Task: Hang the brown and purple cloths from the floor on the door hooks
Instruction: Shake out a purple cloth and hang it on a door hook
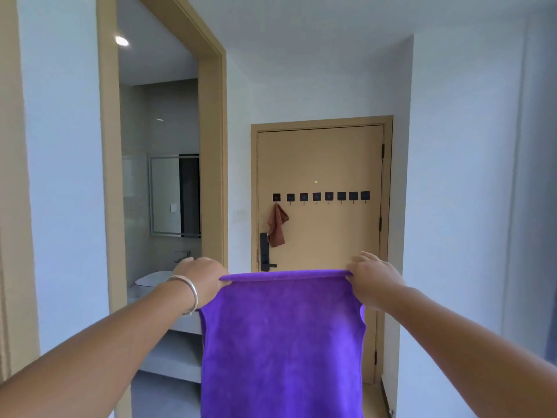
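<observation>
A purple cloth [281, 342] hangs spread out in front of me, held by its top corners. My left hand [200, 277], with a silver bangle on the wrist, grips the top left corner. My right hand [372, 279] grips the top right corner. Straight ahead is a tan door [325, 164] with a row of several black square hooks [321, 196] at mid height. A brown cloth [277, 226] hangs bunched from the leftmost hook, above the black door handle [265, 251]. The other hooks are bare. The purple cloth hides the door's lower part.
On the left an open doorway [211, 146] with a tan frame leads into a bathroom with a mirror [174, 196], a tap and a white basin [152, 279]. White walls close in the short passage to the door on both sides.
</observation>
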Available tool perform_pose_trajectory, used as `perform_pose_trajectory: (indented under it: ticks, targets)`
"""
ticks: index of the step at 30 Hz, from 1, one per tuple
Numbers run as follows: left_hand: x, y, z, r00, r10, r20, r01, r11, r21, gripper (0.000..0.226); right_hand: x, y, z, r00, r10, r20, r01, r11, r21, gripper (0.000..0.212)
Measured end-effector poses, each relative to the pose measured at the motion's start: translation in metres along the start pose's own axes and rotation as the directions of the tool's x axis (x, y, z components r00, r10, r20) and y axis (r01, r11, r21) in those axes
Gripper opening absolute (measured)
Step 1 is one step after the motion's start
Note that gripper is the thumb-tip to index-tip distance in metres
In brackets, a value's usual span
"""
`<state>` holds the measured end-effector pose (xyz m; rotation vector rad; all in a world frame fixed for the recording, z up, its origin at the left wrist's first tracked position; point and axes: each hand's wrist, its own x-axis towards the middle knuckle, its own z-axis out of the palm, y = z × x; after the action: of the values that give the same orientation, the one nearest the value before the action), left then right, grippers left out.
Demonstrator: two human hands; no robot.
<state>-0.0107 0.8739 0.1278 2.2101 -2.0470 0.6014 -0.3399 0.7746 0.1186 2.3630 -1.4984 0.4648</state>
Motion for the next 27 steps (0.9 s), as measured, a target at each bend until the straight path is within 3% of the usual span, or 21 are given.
perform_pose_trajectory:
  ticks: [14, 27]
  targets:
    - [0.195, -0.004, 0.067, 1.000, -0.001, -0.001, 0.001, 0.997, 0.071, 0.038, 0.184, 0.067, 0.090, 0.999, -0.016, 0.040, 0.017, 1.000, -0.006, 0.040]
    - [0.362, -0.080, 0.130, 0.992, 0.064, -0.105, -0.060, 0.997, 0.038, 0.042, 0.344, 0.040, 0.164, 0.999, 0.034, -0.005, -0.034, 0.999, -0.033, 0.035]
